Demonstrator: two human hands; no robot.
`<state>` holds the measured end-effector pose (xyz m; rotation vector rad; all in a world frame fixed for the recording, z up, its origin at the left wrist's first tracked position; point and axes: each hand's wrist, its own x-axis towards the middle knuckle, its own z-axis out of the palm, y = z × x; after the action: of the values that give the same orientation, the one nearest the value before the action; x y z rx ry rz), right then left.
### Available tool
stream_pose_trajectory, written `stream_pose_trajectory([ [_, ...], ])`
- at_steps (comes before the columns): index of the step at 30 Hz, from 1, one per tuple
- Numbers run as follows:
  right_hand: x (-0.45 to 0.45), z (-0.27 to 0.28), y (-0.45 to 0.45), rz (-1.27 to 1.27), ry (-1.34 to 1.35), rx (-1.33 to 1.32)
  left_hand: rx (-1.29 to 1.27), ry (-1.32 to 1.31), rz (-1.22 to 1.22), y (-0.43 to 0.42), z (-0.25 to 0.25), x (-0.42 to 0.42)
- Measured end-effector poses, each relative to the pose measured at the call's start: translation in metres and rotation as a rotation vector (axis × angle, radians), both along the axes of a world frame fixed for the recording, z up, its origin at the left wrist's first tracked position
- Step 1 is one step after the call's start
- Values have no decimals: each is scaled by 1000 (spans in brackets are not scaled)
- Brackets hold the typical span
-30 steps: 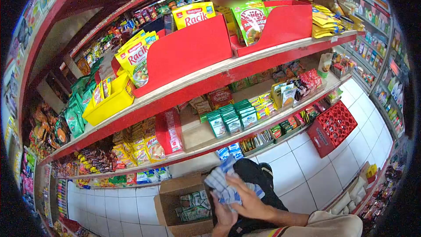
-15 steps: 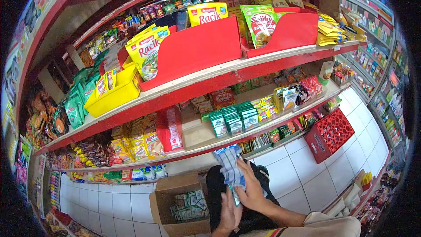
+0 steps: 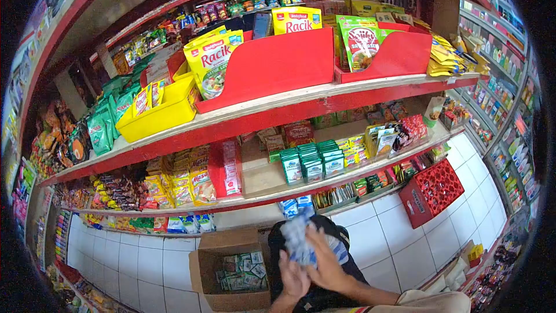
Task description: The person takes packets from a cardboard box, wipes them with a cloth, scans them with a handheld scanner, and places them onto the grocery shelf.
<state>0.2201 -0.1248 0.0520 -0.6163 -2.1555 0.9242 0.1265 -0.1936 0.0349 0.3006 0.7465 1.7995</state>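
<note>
Low in the view, my right hand (image 3: 327, 259) is closed on a blue and white checked cloth (image 3: 298, 240), which is blurred by motion. My left hand (image 3: 294, 275) is just below and left of it, fingers curled at the cloth's lower edge; what it holds, if anything, is hidden. Both hands are above my dark-clothed lap. Left of them on the floor, an open cardboard box (image 3: 200, 272) contains small green and white sachets (image 3: 242, 271).
A wooden shelf with a red edge (image 3: 324, 105) bears red display boxes (image 3: 278, 66) and a yellow tray (image 3: 156, 119). Green and white sachets (image 3: 313, 162) stand on the shelf below. A red crate (image 3: 431, 192) sits on the tiled floor.
The cloth has shifted and bunched between my hands, and my left hand has turned beside it. The view has swung slightly, so the shelves appear a little further right and the box further left.
</note>
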Motion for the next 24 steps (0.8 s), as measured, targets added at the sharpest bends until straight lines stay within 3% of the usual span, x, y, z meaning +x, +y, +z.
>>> stream_pose_trajectory([
  [3, 0, -9, -4, 103, 12, -44, -72, -8, 87, 9, 12, 1],
  [5, 4, -19, 22, 67, 42, 133, -43, 104, 9, 2, -17, 12],
  [7, -2, -14, 35, -173, 136, 24, 105, 98, -93, 5, -23, 22],
  [9, -1, -26, 44, -231, 224, -273, -73, 287, -189, 4, -25, 22],
  [12, -1, -27, 35, -269, 319, -450, -260, 261, -162, 7, -15, 16],
  [13, -1, -33, 33, -268, 314, -450, -63, 208, -37, 15, -11, 14],
  [16, -4, -45, 29, -398, 485, -730, -30, 69, 92, 25, 12, -6],
  [19, -2, -40, 32, -373, 582, -961, -56, 140, 40, 29, 16, -15],
  [20, 4, -62, 30, -391, 451, -882, -44, 445, 125, 33, 14, -11],
  [21, 1, -42, 26, -389, 448, -882, -34, 749, 210, 39, 9, -6],
  [22, -2, -17, 18, -320, 368, -680, -147, 1099, 283, 41, -11, -5],
  [23, -6, -2, 14, -247, 289, -477, -59, 877, 296, 47, 10, -3],
  [24, -8, -4, 15, -228, 366, -548, -94, 825, 203, 45, 10, -4],
])
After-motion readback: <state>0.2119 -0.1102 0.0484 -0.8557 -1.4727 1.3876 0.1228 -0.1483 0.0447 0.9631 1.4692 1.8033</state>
